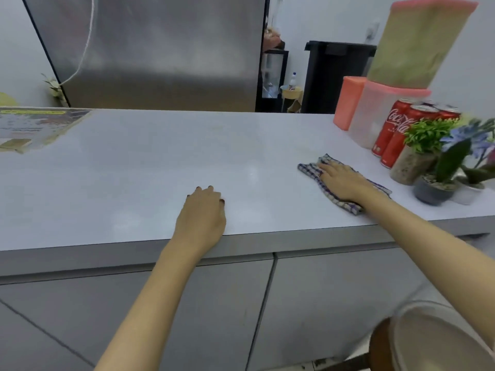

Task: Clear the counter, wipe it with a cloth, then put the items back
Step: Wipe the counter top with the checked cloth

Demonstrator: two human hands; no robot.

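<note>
Head view: our right hand (341,180) presses flat, open, on the cloth (332,194) near the cans (393,129); our left hand (202,218) rests open at the bench (134,170) edge, bare room leftward.

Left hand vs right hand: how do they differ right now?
The left hand rests bare on the counter near its front edge; the right hand presses flat on the checked cloth. The left sits mid-counter with fingers curled; the right reaches further out with fingers extended, close to the Coca-Cola cans and potted plants. Both are palm down, and neither has a closed grip on anything.
</note>
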